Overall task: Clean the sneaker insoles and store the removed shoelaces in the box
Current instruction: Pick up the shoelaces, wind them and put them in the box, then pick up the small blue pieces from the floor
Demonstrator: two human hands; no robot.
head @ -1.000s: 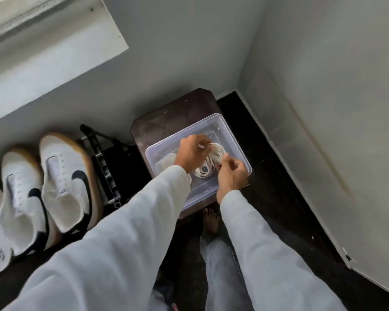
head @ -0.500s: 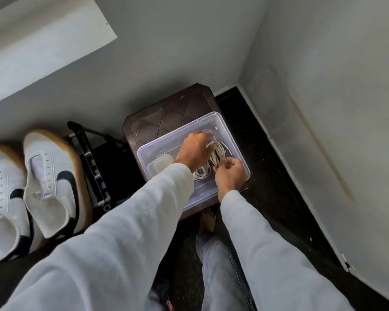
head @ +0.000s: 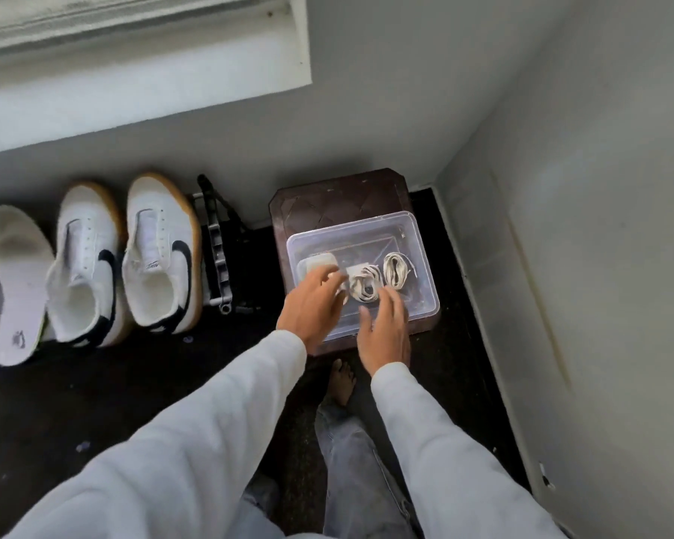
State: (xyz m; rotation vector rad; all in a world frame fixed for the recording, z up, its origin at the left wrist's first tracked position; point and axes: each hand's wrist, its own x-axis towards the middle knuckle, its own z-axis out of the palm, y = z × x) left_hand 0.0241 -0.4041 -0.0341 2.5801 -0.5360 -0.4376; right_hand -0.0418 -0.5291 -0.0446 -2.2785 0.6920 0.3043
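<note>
A clear plastic box sits on a dark brown stool in the corner. Inside it lie two coiled white shoelaces, one in the middle and one to the right, plus a small pale pad at the left. My left hand hovers over the box's near-left part with fingers spread and holds nothing. My right hand is over the near edge, fingers apart, just below the middle lace. Two white sneakers without laces stand on the floor at the left, with a white insole beside them.
A dark metal tool lies on the black floor between the sneakers and the stool. My bare foot is just in front of the stool. White walls close in behind and on the right, with a window ledge above the shoes.
Both hands have let go of the shoelace bundle and pulled back toward me. The laces now lie in the box. The view has swung left, showing more of the shoes.
</note>
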